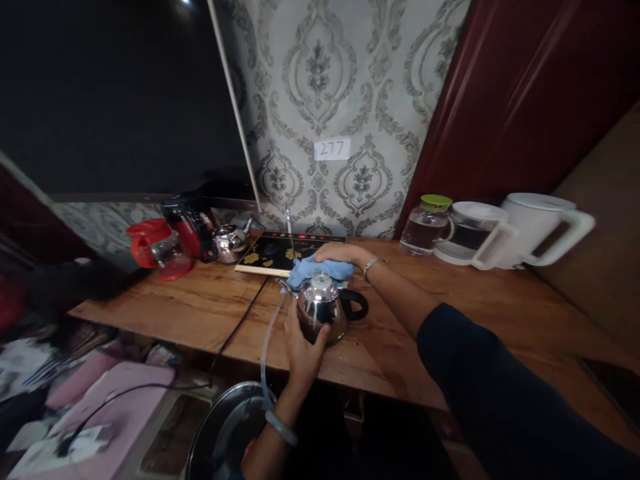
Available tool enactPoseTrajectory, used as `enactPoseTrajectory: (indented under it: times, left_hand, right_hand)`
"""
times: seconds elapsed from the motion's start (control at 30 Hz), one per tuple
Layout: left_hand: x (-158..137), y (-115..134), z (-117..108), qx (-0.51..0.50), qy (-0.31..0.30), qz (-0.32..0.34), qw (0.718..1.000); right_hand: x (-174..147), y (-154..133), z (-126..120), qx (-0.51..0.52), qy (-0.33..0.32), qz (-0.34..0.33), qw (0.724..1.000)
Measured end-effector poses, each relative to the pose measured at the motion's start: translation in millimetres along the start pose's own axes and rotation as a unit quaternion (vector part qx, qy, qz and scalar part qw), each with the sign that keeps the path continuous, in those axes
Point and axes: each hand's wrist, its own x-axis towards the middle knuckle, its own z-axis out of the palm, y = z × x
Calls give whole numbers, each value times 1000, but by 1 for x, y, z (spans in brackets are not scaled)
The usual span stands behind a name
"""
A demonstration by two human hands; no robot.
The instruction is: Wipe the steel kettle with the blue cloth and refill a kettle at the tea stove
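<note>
A shiny metal kettle with a black handle and a clear lid knob stands upright near the front edge of the wooden table. My left hand grips the kettle's body from the front left, thumb across its lower front. Behind the kettle, my right hand presses on a crumpled light blue cloth, fingers partly hidden by it. The cloth lies between the kettle and the black electric tea stove, which has gold flowers and lit red marks.
At the left stand a red-lidded glass jug, a red and black kettle and a smaller metal kettle. A green-lidded glass jug and white pitchers stand right. A clear hose drops to a metal basin.
</note>
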Motion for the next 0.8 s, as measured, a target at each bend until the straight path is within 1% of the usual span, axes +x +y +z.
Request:
enactPoseTrajectory:
  times: [0.1,0.17,0.27,0.33,0.47,0.6,0.67,0.7,0.8]
  left_hand:
    - [3,0,-1,-4,6,-14,1000]
    - [6,0,-1,-8,5,-15,1000]
    - [11,0,0,-10,1,-19,1000]
    - [14,1,0,-12,1,-13,1000]
    - [17,4,-1,-9,-2,-8,1000]
    - [19,2,-2,-9,-6,-21,1000]
    - [19,1,-2,-10,-10,-24,1000]
    - [19,0,-2,-11,-13,-24,1000]
    - [20,-1,-1,-16,-9,-23,1000]
  right_hand:
    - [2,-2,0,-5,17,4,1000]
    - [-1,2,2,10,36,-2,999]
    - [-14,15,6,61,88,-7,994]
    - [-27,27,9,111,107,-5,988]
    - [-59,52,16,220,175,-1,960]
    - [-92,72,32,292,235,-11,927]
    - [-108,79,43,320,270,-9,908]
    - [-116,81,48,335,301,-13,893]
    - [-139,84,61,345,334,-8,877]
